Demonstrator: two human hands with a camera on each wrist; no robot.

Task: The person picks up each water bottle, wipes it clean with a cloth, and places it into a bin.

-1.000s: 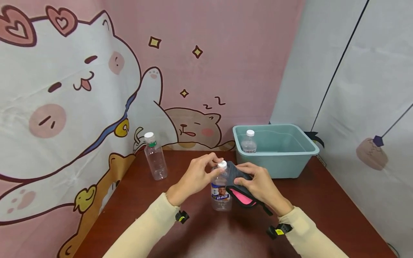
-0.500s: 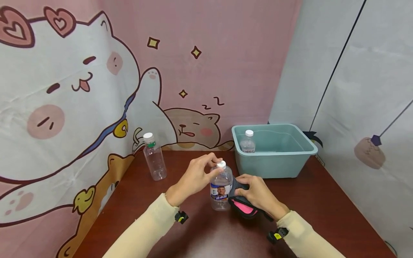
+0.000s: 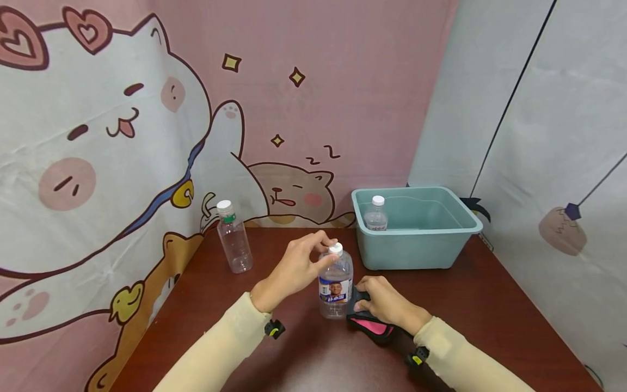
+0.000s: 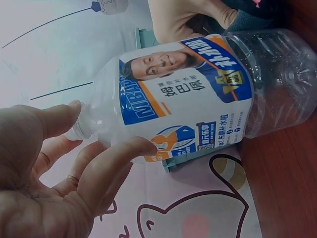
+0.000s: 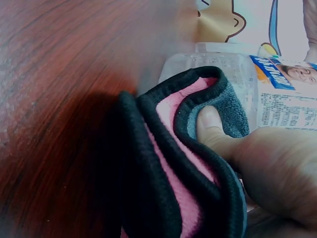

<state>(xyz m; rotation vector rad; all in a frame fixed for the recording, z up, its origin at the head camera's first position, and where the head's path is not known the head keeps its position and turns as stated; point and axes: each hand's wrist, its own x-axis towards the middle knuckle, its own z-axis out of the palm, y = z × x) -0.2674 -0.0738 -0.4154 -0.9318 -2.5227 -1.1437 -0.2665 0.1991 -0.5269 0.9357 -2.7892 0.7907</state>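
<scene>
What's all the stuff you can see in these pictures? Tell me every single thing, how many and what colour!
Table: 1, reddish brown, below everything
Tub: 1, pale teal, back right of table
Tub bottle: 1, clear with white cap, inside tub
Green-banded bottle: 1, clear with white cap, back left of table
Labelled bottle: 1, clear with white cap, middle of table
Folded cloth: 1, grey, pink and black, right of labelled bottle
Cartoon backdrop: 1, mostly pink and white, around table
Wrist devices: 2, black and yellow, on wrists
Sleeves: 2, cream, on arms
Left hand: 1, bare, pinching labelled bottle's cap
Right hand: 1, bare, gripping cloth
</scene>
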